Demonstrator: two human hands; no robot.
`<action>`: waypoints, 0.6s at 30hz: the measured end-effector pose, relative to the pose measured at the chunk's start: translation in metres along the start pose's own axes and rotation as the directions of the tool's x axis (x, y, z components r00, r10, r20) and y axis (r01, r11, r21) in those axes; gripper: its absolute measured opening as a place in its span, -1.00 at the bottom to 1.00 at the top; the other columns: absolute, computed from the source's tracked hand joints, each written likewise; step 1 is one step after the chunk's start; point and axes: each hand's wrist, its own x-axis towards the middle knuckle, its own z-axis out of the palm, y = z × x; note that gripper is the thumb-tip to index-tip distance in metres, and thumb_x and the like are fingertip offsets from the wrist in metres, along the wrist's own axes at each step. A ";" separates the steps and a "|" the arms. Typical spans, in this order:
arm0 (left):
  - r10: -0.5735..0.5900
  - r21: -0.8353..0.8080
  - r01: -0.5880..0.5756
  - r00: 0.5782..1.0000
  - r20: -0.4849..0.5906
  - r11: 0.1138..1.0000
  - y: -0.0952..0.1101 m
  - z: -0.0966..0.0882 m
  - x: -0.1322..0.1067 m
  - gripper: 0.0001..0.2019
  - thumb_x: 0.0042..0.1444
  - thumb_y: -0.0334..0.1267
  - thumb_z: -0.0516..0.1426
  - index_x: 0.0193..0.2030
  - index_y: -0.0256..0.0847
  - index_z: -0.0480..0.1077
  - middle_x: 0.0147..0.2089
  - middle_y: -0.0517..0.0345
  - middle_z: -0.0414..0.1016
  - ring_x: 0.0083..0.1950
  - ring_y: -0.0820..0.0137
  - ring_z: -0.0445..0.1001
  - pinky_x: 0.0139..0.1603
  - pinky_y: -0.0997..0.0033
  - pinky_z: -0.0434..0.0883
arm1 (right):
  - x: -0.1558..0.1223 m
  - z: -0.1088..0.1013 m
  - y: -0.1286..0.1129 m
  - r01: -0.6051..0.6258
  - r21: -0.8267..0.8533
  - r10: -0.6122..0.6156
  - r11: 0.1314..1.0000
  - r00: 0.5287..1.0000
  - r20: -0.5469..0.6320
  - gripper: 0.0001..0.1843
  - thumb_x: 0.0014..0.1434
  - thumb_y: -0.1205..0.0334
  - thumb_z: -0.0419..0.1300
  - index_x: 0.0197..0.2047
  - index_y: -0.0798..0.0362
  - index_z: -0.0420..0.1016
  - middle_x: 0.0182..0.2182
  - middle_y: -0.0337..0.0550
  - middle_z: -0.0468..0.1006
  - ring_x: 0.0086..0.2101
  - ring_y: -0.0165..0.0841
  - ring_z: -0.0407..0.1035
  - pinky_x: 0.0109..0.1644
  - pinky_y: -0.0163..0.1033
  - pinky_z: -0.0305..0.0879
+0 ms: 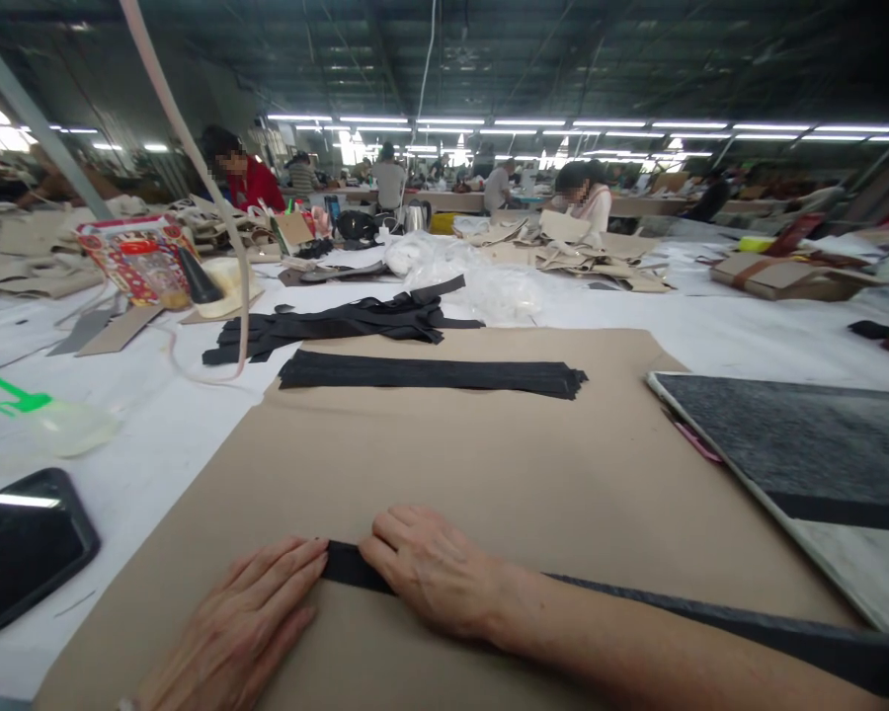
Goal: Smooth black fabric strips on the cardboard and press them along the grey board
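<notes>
A long black strip (348, 567) lies across a brown sheet (474, 464) and runs under my right forearm to the right edge of view. My left hand (244, 617) rests flat on the sheet, fingers stretched out, fingertips touching the strip's left end. Just right of it, my right hand (426, 568) is closed over the strip with curled fingers; its fingertips are partly hidden. Farther back on the sheet sits a neat stack of black strips (430, 375). Behind that stack is a loose heap of black strips (341, 324).
A grey-topped board (807, 425) lies at right. At left are a phone (30, 553) and a clear bottle with a green nozzle (66, 425). A pale hose (222, 197) hangs down to the white table (170, 425). Several people sit at work farther back.
</notes>
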 end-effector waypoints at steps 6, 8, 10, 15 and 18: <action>-0.086 -0.058 0.087 0.996 0.022 0.995 0.002 0.001 0.003 -0.54 0.17 -0.07 0.05 0.21 -0.04 0.21 0.04 0.26 0.50 0.03 0.41 0.46 0.04 0.48 0.36 | -0.009 -0.001 0.006 0.068 -0.031 -0.068 0.997 0.998 -0.011 -0.91 0.30 0.36 0.03 -0.22 0.12 0.35 -0.31 -0.17 0.37 -0.28 -0.34 0.21 -0.18 -0.27 0.20; -0.105 -0.064 0.108 0.993 0.044 0.992 0.004 0.002 0.004 -0.53 0.17 -0.07 0.06 0.22 -0.02 0.19 0.04 0.27 0.50 0.03 0.41 0.45 0.04 0.46 0.36 | -0.009 -0.002 0.006 0.055 -0.027 -0.055 0.998 0.998 -0.019 -0.88 0.31 0.35 0.01 -0.22 0.13 0.36 -0.32 -0.16 0.37 -0.28 -0.33 0.22 -0.17 -0.26 0.20; -0.111 -0.062 0.115 0.992 0.063 0.991 0.005 0.003 0.006 -0.53 0.17 -0.07 0.06 0.22 0.00 0.19 0.05 0.27 0.49 0.03 0.40 0.45 0.05 0.44 0.35 | -0.009 -0.003 0.007 0.036 -0.014 -0.036 0.999 0.999 -0.022 -0.87 0.32 0.35 0.00 -0.19 0.13 0.36 -0.31 -0.15 0.39 -0.27 -0.33 0.23 -0.16 -0.24 0.20; -0.101 -0.056 0.105 0.992 0.070 0.993 0.005 0.004 0.008 -0.53 0.18 -0.07 0.05 0.24 0.01 0.18 0.05 0.29 0.49 0.03 0.40 0.44 0.04 0.43 0.34 | -0.009 -0.006 0.008 0.034 0.012 -0.034 0.999 0.999 -0.007 -0.88 0.30 0.36 0.03 -0.16 0.13 0.38 -0.30 -0.16 0.41 -0.27 -0.34 0.26 -0.15 -0.27 0.20; -0.081 -0.039 0.084 0.994 0.075 0.996 0.005 0.003 0.009 -0.52 0.18 -0.07 0.04 0.25 0.00 0.17 0.04 0.27 0.49 0.02 0.39 0.44 0.03 0.42 0.33 | -0.010 -0.007 0.009 0.050 -0.005 -0.050 0.999 0.999 0.006 -0.86 0.31 0.35 0.01 -0.19 0.13 0.39 -0.32 -0.17 0.40 -0.28 -0.35 0.26 -0.17 -0.27 0.20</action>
